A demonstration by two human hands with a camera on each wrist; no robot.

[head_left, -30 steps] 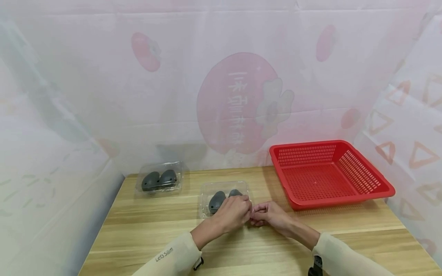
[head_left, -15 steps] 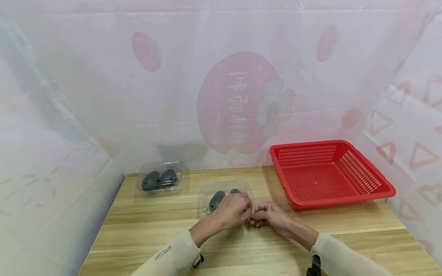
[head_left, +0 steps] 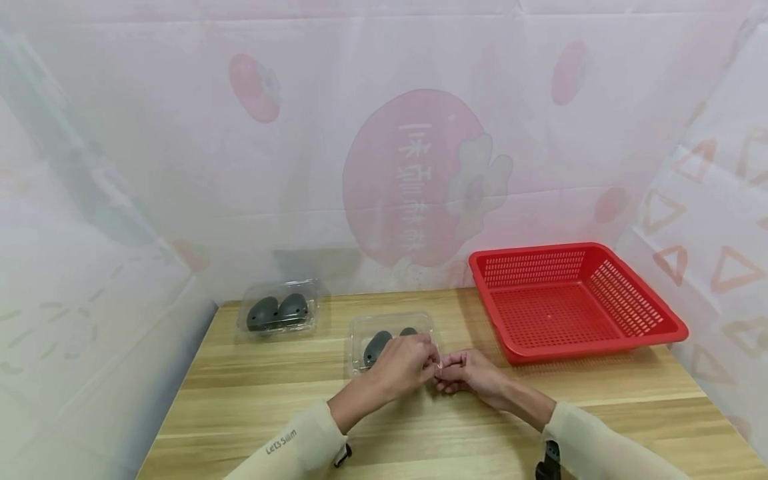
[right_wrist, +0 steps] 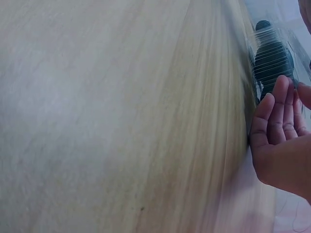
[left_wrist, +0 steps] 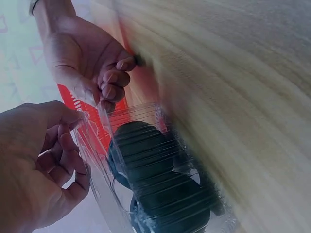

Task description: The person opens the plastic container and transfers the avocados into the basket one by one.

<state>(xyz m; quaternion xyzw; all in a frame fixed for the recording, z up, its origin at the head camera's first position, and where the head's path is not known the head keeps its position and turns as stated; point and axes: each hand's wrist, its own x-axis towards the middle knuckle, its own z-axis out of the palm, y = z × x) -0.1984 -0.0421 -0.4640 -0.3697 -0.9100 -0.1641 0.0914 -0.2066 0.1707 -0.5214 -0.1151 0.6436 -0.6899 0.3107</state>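
Two dark grey-green, egg-shaped pieces (head_left: 377, 349) lie side by side inside a clear plastic clamshell box (head_left: 358, 333) with ridged walls. Box sits mid-table, right of the other box and left of the basket; the right-hand piece is mostly covered by the person's arm side in the head view.

Left hand (head_left: 403, 367) reaches over the box's near right corner; thumb and finger pinch the thin plastic edge there, remaining fingers curled inward. Right hand (head_left: 474, 375) meets it at the same corner, thumb and forefinger pinching the plastic, other fingers loosely bent beside one another. Hands just beside each other. Whether the lid is fully latched, cannot tell.

Farther left, near the table's back edge: a second clear plastic box (head_left: 309, 291), holding two similar dark ovals (head_left: 262, 314). To the right, a red rectangular plastic basket (head_left: 540, 313) with slotted walls. All on a light wood-grain table (head_left: 288, 413). Cream sleeves (head_left: 306, 437) on both arms. Behind, a pale cloth backdrop (head_left: 282, 180) with faded pink fruit prints.
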